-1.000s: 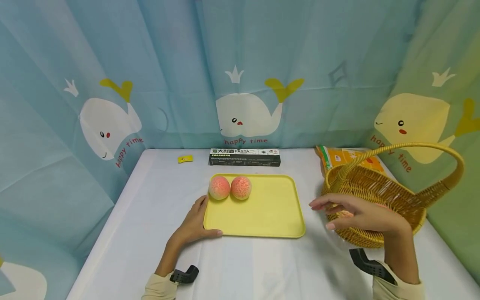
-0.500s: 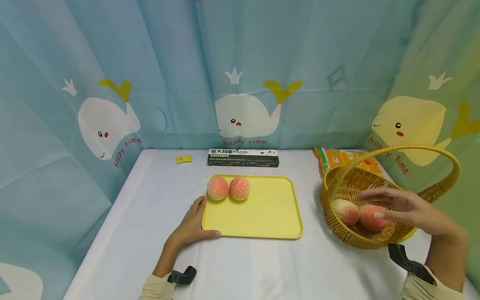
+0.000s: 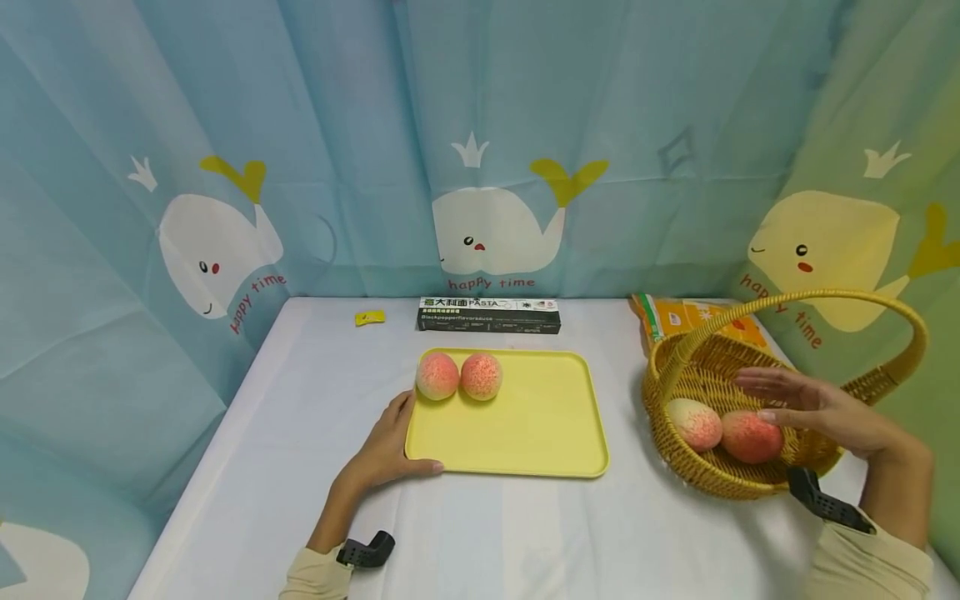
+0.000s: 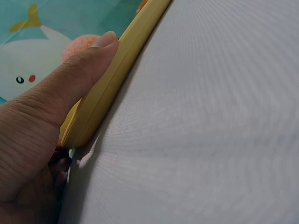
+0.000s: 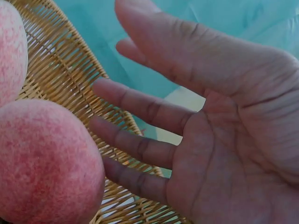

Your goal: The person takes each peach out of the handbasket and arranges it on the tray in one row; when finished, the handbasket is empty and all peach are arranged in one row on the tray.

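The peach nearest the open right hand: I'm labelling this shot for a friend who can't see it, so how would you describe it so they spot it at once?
Look to the right side of the white table for the woven basket with the tall arched handle. Two peaches lie inside it, under the open right hand. The one meant is the redder peach on the right, directly below the fingers; its neighbour, the paler peach, lies to its left.

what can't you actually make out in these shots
- Orange packet, head view: the basket hides its lower part, and its print is too small to read.
- Left hand, left wrist view: the fingers are hidden behind the tray edge.
- Small yellow item, head view: too small to identify.
- Peaches, right wrist view: cut off by the left edge.
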{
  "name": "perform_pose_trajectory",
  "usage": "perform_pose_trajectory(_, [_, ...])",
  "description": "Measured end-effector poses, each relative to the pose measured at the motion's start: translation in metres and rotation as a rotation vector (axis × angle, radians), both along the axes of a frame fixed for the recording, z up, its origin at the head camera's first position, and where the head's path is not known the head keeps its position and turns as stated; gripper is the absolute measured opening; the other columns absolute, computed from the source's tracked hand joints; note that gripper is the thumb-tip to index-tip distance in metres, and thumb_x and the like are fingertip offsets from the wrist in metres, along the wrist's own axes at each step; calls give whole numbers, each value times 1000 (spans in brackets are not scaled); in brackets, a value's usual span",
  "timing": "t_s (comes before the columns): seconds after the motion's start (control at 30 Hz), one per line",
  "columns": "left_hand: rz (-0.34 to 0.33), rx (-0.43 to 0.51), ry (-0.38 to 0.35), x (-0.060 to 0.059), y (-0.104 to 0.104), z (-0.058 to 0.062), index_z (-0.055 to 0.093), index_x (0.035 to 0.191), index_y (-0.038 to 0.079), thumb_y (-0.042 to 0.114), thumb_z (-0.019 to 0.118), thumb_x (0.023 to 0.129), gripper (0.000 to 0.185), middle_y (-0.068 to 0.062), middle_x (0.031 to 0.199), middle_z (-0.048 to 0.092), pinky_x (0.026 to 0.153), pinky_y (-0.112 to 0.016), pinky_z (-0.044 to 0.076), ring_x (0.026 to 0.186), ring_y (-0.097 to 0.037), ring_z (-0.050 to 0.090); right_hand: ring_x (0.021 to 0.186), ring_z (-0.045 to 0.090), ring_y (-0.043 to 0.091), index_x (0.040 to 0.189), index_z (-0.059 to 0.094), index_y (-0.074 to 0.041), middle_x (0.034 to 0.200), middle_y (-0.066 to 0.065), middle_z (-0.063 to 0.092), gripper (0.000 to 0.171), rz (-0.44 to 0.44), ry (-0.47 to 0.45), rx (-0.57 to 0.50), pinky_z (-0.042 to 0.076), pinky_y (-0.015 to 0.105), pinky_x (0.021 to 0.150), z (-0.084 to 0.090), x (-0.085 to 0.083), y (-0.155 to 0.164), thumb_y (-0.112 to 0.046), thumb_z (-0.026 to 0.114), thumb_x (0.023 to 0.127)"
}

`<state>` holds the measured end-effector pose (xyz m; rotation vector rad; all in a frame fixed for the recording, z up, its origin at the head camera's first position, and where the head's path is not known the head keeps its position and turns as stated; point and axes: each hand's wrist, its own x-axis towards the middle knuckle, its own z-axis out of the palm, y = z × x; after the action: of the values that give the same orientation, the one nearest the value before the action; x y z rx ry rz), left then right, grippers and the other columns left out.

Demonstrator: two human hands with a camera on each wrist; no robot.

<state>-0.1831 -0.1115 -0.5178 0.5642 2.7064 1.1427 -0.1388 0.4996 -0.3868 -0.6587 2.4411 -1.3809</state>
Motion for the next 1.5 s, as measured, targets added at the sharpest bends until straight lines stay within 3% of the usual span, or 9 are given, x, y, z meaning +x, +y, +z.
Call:
perform_pose_trajectory(0.13, [-3, 5, 11, -1, 0, -1, 11, 159, 15, 61, 83, 64, 127, -15, 160, 18, 113, -58, 29, 146, -36, 25, 126, 45, -10, 149, 23, 9, 143, -21, 47, 57, 89, -30, -73, 46, 14, 89, -8, -5, 9, 16, 40, 96])
perform_pose_trajectory(0.3, [3, 4, -10, -1, 2, 0, 8, 159, 18, 63, 82, 63, 130, -11, 161, 17, 114, -57, 28, 147, -33, 23, 124, 49, -8, 151, 25, 3, 141, -21, 49, 56, 97, -137, -141, 48, 17, 90, -17, -8, 16, 14, 37, 97])
perform_pose_trajectory(0.53, [-8, 4, -11, 1, 3, 2, 8, 159, 18, 62, 83, 64, 129, -12, 161, 17, 114, -57, 28, 147, -34, 23, 116, 53, -8, 153, 29, -9, 132, -30, 50, 53, 14, -291, -36, 51, 22, 85, -26, -4, 19, 2, 39, 102])
perform_pose_trajectory(0.83, [-10, 12, 4, 1, 1, 1, 10, 159, 15, 60, 83, 65, 127, -14, 160, 18, 113, -58, 29, 146, -36, 25, 113, 52, -10, 151, 35, -15, 129, -34, 49, 51, -10, -325, 10, 54, 26, 83, -25, -4, 22, -1, 41, 102])
perform_pose_trajectory(1.1, [-4, 12, -14, 3, 1, 1, 10, 159, 14, 59, 83, 64, 127, -14, 160, 18, 113, -58, 28, 146, -36, 25, 110, 51, -12, 148, 37, -3, 123, -37, 48, 48, -63, -300, 97, 52, 23, 82, -28, -4, 19, -7, 47, 101])
perform_pose_trajectory(1.3, [0, -15, -12, 2, 0, 0, 9, 159, 16, 62, 82, 63, 129, -12, 161, 17, 114, -57, 29, 147, -34, 24, 107, 57, -3, 149, 35, -4, 124, -29, 45, 50, -80, -388, 96, 54, 28, 83, -28, -7, 17, -12, 48, 102])
perform_pose_trajectory(1.5, [-1, -5, 21, 1, -1, 0, 11, 159, 14, 63, 82, 64, 128, -14, 161, 18, 113, -57, 29, 147, -35, 24, 102, 58, -1, 148, 38, -4, 124, -19, 48, 50, -108, -361, 179, 53, 28, 80, -26, -12, 12, -14, 52, 100])
